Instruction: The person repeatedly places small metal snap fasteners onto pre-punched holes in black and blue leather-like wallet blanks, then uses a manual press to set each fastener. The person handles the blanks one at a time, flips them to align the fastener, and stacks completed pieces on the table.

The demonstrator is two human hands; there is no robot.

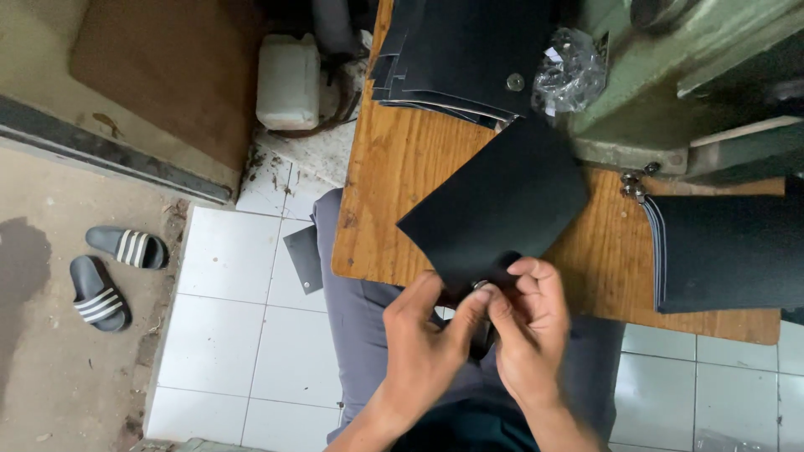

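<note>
My left hand (427, 339) and my right hand (528, 322) meet over my lap and both pinch the near corner of a flat black sheet (498, 205). The sheet tilts up over the front edge of the wooden table (394, 167). A small silver metal snap (481, 285) shows between my fingertips at that corner. A stack of similar black sheets (469, 50) lies at the table's far side, one with a round silver snap (515, 82). Another stack of black sheets (729, 251) rests on the right.
A green metal machine (670, 67) stands at the table's back right, with a clear plastic bag (569, 71) of small parts beside it. One black piece (303, 258) lies on the white tiled floor. A white plastic jug (287, 79) and a pair of striped sandals (109, 272) are at the left.
</note>
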